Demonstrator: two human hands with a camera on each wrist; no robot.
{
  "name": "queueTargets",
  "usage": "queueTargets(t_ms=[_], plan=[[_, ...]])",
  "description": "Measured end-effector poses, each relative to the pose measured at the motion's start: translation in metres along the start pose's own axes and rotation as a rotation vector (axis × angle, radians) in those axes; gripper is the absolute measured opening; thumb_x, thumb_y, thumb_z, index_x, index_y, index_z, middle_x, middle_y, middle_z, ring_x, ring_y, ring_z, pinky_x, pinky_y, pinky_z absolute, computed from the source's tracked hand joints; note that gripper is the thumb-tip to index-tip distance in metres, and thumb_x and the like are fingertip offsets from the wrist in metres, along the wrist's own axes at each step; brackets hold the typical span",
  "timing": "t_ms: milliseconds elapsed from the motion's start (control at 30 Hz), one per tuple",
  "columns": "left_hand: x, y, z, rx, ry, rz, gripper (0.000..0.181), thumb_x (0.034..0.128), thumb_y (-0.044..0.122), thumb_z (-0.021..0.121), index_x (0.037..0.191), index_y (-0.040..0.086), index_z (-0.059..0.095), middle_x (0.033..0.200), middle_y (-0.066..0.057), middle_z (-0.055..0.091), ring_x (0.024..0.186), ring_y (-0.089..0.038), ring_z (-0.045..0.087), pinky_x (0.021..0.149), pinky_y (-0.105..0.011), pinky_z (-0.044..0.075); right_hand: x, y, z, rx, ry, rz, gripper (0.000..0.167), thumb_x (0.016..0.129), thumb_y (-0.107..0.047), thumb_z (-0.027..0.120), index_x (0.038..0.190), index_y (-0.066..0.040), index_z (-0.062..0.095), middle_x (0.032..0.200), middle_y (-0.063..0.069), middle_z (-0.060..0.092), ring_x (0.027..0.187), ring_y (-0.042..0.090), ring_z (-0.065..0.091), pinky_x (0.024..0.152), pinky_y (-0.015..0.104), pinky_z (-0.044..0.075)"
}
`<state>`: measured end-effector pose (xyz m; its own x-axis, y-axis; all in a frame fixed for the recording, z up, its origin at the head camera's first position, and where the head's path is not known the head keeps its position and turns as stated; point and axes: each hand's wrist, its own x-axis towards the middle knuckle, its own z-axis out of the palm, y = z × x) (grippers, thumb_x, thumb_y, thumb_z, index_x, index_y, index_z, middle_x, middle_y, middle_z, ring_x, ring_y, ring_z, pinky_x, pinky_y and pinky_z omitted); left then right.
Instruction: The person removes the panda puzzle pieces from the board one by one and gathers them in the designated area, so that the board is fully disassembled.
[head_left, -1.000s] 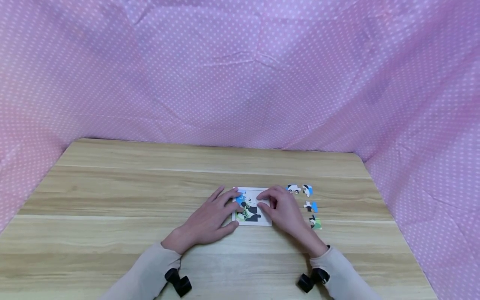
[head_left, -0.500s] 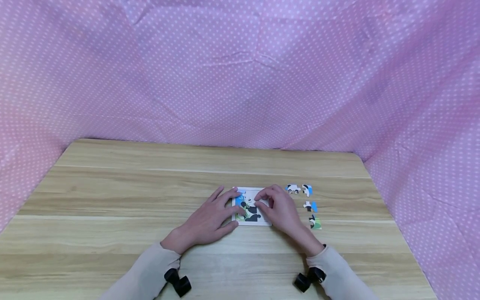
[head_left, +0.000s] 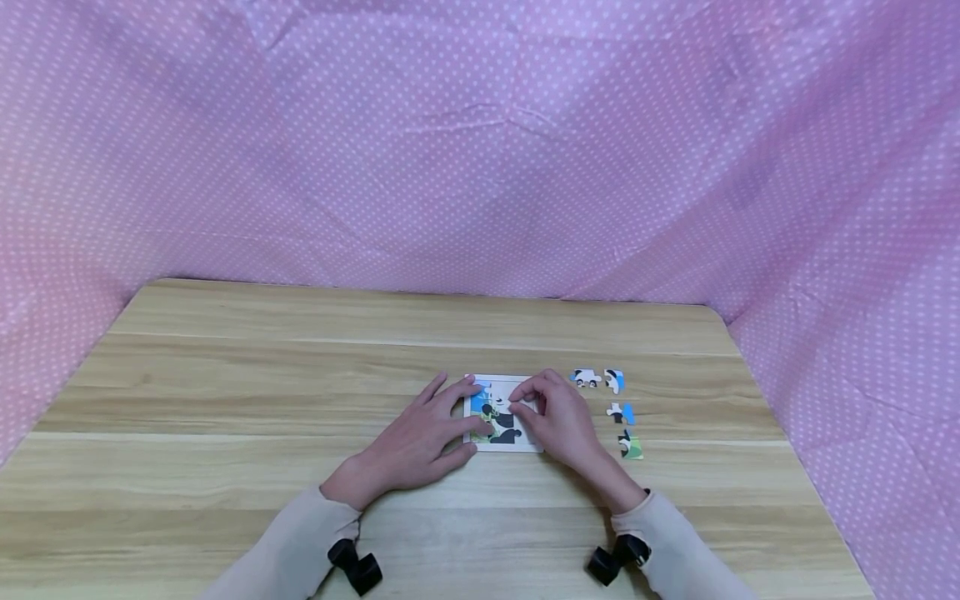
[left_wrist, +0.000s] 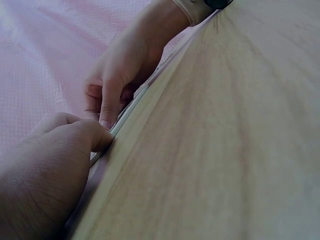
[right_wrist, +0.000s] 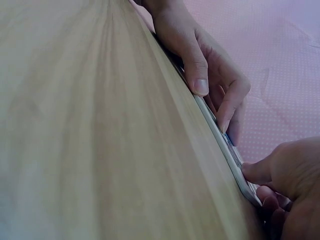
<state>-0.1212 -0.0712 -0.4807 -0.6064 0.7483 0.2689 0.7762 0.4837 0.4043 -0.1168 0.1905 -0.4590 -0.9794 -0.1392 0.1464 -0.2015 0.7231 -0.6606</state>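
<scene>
Puzzle board seems crosswise, panda upright, left fingers spread, right fingers' grasp unclear.

Long sleeves, plain pale beige: left sleeve and right sleeve, cuffs lightly creased, ending at the wrist. Left hand and right hand bare. Black left wrist camera, matching right wrist camera; each a rounded lump joined to a squarer block.
</scene>
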Motion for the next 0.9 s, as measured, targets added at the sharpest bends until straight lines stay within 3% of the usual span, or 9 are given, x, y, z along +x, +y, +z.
queueTargets(t_ms=[400,900], plan=[[-0.0003,0.0006,0.0001,0.000,-0.011,-0.017,0.026,0.1098,0.032,0.064,0.132,0.029,0.078,0.163,-0.015,0.055,0.165,-0.033,0.036,0.138,-0.064,0.014,0.0013,0.0017,0.0016,0.029,-0.004,0.038,0.008,0.094,-0.011,0.089,0.098,-0.015,0.083,0.093,-0.002,0.063,0.077,0.015,0.052,0.067,0.026,0.041],[0.0006,0.0019,0.0014,0.018,0.027,0.033,0.024,0.1089,0.028,0.065,0.129,0.027,0.078,0.159,-0.010,0.056,0.164,-0.038,0.036,0.135,-0.070,0.017,0.0001,0.0030,0.0013,0.018,0.013,0.003,0.007,0.094,-0.010,0.089,0.097,-0.013,0.084,0.090,-0.002,0.064,0.074,0.015,0.051,0.065,0.026,0.040]])
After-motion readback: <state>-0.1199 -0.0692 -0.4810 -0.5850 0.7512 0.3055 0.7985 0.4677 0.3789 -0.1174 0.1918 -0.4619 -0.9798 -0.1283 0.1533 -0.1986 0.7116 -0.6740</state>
